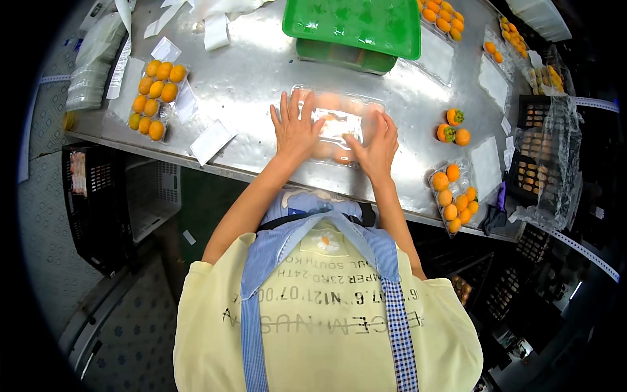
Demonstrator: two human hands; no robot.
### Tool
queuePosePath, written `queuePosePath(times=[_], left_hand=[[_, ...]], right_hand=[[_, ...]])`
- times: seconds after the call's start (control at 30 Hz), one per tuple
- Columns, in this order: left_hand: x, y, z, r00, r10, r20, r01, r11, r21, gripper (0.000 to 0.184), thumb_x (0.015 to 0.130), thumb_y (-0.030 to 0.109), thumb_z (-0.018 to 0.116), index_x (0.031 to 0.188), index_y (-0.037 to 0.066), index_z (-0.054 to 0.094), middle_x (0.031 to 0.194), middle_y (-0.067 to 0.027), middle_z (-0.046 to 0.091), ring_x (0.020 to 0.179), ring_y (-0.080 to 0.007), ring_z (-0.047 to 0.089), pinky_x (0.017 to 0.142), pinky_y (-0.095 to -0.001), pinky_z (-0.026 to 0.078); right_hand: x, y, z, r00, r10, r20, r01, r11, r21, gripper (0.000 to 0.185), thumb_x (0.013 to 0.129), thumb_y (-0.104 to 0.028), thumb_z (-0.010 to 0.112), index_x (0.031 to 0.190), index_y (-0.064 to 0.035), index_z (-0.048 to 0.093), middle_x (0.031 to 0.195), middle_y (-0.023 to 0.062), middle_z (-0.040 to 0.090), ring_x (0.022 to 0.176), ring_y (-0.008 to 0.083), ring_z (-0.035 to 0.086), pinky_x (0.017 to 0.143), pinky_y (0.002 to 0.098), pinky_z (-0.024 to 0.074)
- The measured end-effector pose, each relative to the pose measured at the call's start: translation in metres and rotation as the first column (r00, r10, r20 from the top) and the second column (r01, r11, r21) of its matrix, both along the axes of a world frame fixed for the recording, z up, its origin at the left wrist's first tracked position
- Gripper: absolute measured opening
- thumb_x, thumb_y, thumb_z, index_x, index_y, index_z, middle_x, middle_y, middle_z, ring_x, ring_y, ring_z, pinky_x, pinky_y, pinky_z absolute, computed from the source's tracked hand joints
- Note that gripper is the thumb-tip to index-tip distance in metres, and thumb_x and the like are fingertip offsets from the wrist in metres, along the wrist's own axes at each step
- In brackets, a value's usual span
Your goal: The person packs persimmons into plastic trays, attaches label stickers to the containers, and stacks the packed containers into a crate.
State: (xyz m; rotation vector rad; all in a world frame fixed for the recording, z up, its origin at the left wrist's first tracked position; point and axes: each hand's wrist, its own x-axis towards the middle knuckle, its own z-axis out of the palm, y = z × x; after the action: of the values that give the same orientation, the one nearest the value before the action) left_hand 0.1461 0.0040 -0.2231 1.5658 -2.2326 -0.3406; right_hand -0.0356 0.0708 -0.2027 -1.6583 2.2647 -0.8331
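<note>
Packing room, patterned floor at left, stainless steel table [241, 78] across the front. The clear plastic clamshell [334, 101] sits flat on the table, near the front edge and straight ahead of the person. Round orange items show blurred through its lid. White label [350, 123] on top, print too small to read.

Left hand [295, 130]: palm down on the lid's left part, fingers spread wide, thumb by the label's left edge. Resting on it, not gripping. Right hand [377, 145]: on the lid's right part, thumb and fingers well apart, thumb tip at the label's lower side. Can't tell whether its fingertips hook the rim.

Beyond the clamshell: green tray [353, 29] on top of a green bin [346, 55]. To the right, three loose persimmons [462, 137], two with green calyxes showing. Nearer the edge, a plastic tray of orange fruit [445, 197]; another fruit pack [157, 89] lies at far left, paper slips [213, 142] near it. Stacked clear containers [91, 75] at the left end. Black crate [98, 209] below the table.
</note>
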Motion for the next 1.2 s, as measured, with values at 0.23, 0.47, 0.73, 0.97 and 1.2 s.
queuePosePath(times=[0.23, 0.47, 0.73, 0.97, 1.2], left_hand=[[0.002, -0.001, -0.010, 0.995, 0.008, -0.101, -0.011, 1.000, -0.025, 0.058, 0.091, 0.032, 0.054, 0.141, 0.010, 0.035, 0.146, -0.0200, 0.026, 0.134, -0.0420, 0.022, 0.108, -0.0553, 0.019], [0.009, -0.002, -0.017, 0.968, -0.018, -0.248, 0.004, 0.998, -0.055, 0.056, 0.087, 0.018, 0.055, 0.137, 0.003, 0.036, 0.142, -0.0238, 0.031, 0.128, -0.0452, 0.030, 0.106, -0.0513, 0.026], [0.041, -0.009, -0.007, 0.901, -0.014, -0.433, 0.018, 1.000, 0.006, 0.055, 0.084, 0.015, 0.060, 0.132, 0.000, 0.037, 0.133, -0.0234, 0.039, 0.122, -0.0410, 0.039, 0.103, -0.0463, 0.033], [0.140, -0.059, -0.012, 0.813, 0.175, -0.555, -0.206, 0.979, 0.007, 0.049, 0.080, 0.005, 0.062, 0.125, -0.002, 0.043, 0.120, -0.0239, 0.046, 0.113, -0.0403, 0.044, 0.099, -0.0449, 0.035], [0.221, -0.134, -0.001, 0.781, 0.268, -0.564, -0.365, 0.929, -0.064, 0.046, 0.079, 0.004, 0.060, 0.122, -0.001, 0.045, 0.117, -0.0230, 0.048, 0.111, -0.0397, 0.044, 0.096, -0.0431, 0.037]], right_hand=[[-0.030, 0.022, -0.023, 0.980, -0.087, 0.177, 0.094, 0.995, -0.028, 0.052, 0.085, -0.020, 0.058, 0.131, -0.0002, 0.042, 0.132, 0.0213, 0.040, 0.124, 0.0367, 0.037, 0.105, 0.0440, 0.0285], [0.018, -0.021, -0.003, 0.738, 0.144, 0.659, 0.070, 0.955, -0.287, 0.033, 0.096, -0.015, 0.050, 0.126, -0.0002, 0.045, 0.110, 0.0110, 0.055, 0.097, 0.0173, 0.056, 0.084, 0.0291, 0.0464], [-0.003, -0.031, -0.047, 0.489, 0.066, 0.870, 0.220, 0.956, -0.196, 0.027, 0.094, -0.017, 0.057, 0.115, -0.0011, 0.054, 0.095, 0.0071, 0.060, 0.078, 0.0126, 0.058, 0.069, 0.0232, 0.0490], [-0.065, 0.028, -0.053, 0.684, -0.296, 0.667, 0.506, 0.851, -0.142, 0.021, 0.089, -0.012, 0.059, 0.108, -0.0025, 0.057, 0.084, 0.0021, 0.057, 0.065, 0.0076, 0.050, 0.054, 0.0204, 0.0413], [-0.038, 0.077, -0.094, 0.631, -0.441, 0.638, 0.629, 0.773, -0.087, 0.018, 0.090, -0.011, 0.057, 0.106, -0.0025, 0.056, 0.079, 0.0018, 0.058, 0.059, 0.0065, 0.048, 0.048, 0.0182, 0.0371]])
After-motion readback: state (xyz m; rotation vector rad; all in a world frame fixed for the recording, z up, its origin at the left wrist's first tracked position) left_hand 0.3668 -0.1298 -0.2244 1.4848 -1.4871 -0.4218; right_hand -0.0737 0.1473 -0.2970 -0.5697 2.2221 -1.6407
